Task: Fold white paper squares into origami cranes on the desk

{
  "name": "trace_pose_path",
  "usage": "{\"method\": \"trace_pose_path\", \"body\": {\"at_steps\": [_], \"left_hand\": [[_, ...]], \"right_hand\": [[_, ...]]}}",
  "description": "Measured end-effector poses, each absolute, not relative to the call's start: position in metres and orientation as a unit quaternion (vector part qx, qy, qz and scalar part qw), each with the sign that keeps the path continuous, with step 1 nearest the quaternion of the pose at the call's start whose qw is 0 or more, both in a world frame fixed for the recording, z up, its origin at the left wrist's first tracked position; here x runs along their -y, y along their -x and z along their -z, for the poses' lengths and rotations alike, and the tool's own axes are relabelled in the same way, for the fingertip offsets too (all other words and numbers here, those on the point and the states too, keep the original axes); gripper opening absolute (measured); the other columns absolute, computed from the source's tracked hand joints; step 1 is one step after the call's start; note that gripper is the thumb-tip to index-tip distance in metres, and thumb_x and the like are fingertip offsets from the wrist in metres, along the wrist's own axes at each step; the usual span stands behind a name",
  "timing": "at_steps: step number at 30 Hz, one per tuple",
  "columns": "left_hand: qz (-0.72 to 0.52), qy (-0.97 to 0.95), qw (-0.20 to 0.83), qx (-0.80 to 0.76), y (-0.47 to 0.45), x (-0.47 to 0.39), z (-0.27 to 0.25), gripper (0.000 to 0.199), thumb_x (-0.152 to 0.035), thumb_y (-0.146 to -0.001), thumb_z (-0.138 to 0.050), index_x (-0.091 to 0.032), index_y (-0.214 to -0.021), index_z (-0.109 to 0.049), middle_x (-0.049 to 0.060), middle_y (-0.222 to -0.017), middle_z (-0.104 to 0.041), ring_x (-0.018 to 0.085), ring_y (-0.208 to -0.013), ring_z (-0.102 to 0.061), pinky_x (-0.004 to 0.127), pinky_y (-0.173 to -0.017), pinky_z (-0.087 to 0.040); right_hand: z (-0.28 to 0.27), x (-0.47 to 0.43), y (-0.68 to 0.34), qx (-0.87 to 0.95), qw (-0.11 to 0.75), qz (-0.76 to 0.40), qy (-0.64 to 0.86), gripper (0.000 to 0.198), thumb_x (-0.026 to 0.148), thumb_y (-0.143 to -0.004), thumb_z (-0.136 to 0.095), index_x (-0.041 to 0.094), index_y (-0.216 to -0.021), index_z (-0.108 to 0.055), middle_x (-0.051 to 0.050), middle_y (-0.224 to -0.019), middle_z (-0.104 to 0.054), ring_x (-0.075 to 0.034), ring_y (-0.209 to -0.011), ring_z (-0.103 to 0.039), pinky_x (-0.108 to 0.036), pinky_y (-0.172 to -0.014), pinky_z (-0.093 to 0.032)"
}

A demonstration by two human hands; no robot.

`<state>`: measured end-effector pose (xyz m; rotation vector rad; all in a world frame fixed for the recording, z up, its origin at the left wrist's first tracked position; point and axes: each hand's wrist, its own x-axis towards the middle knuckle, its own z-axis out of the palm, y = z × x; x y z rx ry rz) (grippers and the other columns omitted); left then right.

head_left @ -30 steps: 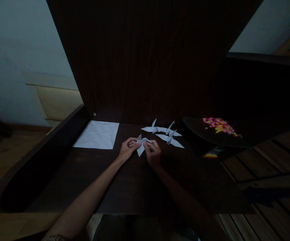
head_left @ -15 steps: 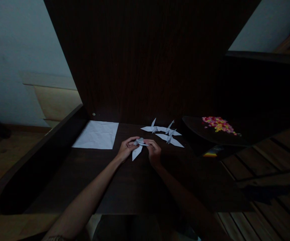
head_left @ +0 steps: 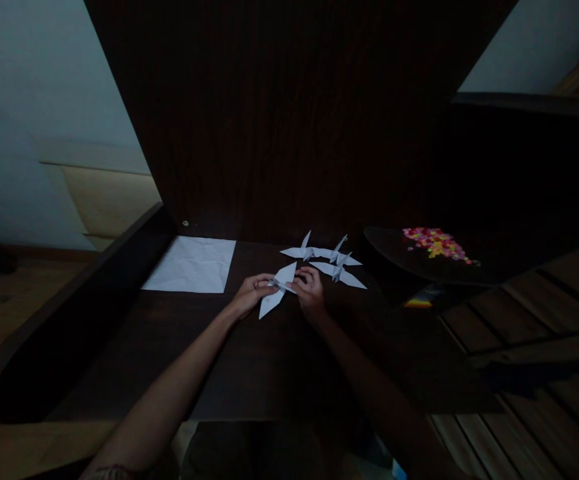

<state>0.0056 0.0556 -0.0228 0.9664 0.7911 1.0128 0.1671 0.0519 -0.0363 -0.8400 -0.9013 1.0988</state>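
Note:
Between my hands is a white paper crane [head_left: 272, 304], its two pointed wings spread, one toward me and one away. My left hand [head_left: 252, 294] pinches it from the left side. From the right, my right hand [head_left: 310, 291] grips its other end, thumb and fingers closed. Just beyond my right hand, more white folded paper cranes lie on the dark desk; the nearest crane [head_left: 338, 272] has its wings out flat, and another crane [head_left: 305, 253] rests behind it. A flat white sheet of paper [head_left: 192, 265] with crease marks lies left of my left hand.
A dark raised panel [head_left: 289, 120] stands behind the desk, and a low side board [head_left: 79, 307] borders it on the left. To the right, a rounded dark shelf [head_left: 389, 257] carries a heap of small pink, red and yellow pieces [head_left: 434, 244]. Wooden slats [head_left: 539, 300] lie beyond.
The crane's far wing has been opened out, so both wings now show spread on either side of its body. My hands stay at about the same place, still gripping it.

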Motion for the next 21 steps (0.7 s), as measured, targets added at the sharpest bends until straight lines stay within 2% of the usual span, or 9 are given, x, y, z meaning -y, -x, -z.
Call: {"method": "trace_pose_path", "body": {"at_steps": [4, 8, 13, 21], "left_hand": [[-0.438, -0.441, 0.703, -0.345, -0.003, -0.056, 0.022, 0.053, -0.021, -0.054, -0.084, -0.011, -0.103, -0.066, 0.002, -0.075, -0.071, 0.012, -0.063, -0.062, 0.021, -0.063, -0.045], [-0.420, -0.458, 0.705, -0.340, 0.000, -0.055, 0.019, 0.066, -0.022, -0.057, -0.083, -0.012, -0.117, -0.059, 0.001, -0.070, -0.069, 0.010, -0.055, -0.059, 0.020, -0.055, -0.041], [-0.398, -0.470, 0.713, -0.335, 0.000, -0.052, 0.016, 0.062, -0.026, -0.058, -0.083, -0.012, -0.114, -0.061, 0.003, -0.070, -0.069, 0.012, -0.054, -0.059, 0.020, -0.053, -0.040], [-0.401, -0.451, 0.731, -0.318, 0.001, -0.053, 0.015, 0.050, -0.022, -0.059, -0.082, -0.012, -0.105, -0.064, 0.006, -0.080, -0.073, 0.014, -0.061, -0.064, 0.022, -0.060, -0.045]], "right_hand": [[0.039, -0.055, -0.167, 0.353, 0.662, -0.559, 0.354, 0.065, 0.013, -0.046, -0.079, 0.027, -0.102, -0.050, 0.002, -0.086, -0.063, -0.016, -0.079, -0.063, -0.032, -0.074, -0.053], [0.035, -0.054, -0.168, 0.342, 0.618, -0.609, 0.361, 0.057, 0.012, -0.045, -0.080, 0.023, -0.096, -0.057, 0.000, -0.084, -0.067, -0.018, -0.076, -0.064, -0.030, -0.070, -0.053], [0.033, -0.050, -0.168, 0.352, 0.593, -0.620, 0.375, 0.033, 0.015, -0.047, -0.080, 0.018, -0.076, -0.064, -0.002, -0.074, -0.069, -0.018, -0.069, -0.064, -0.031, -0.068, -0.052], [0.028, -0.046, -0.169, 0.336, 0.594, -0.623, 0.382, 0.028, 0.016, -0.049, -0.079, 0.017, -0.075, -0.067, -0.003, -0.074, -0.070, -0.018, -0.068, -0.063, -0.029, -0.061, -0.048]]}}
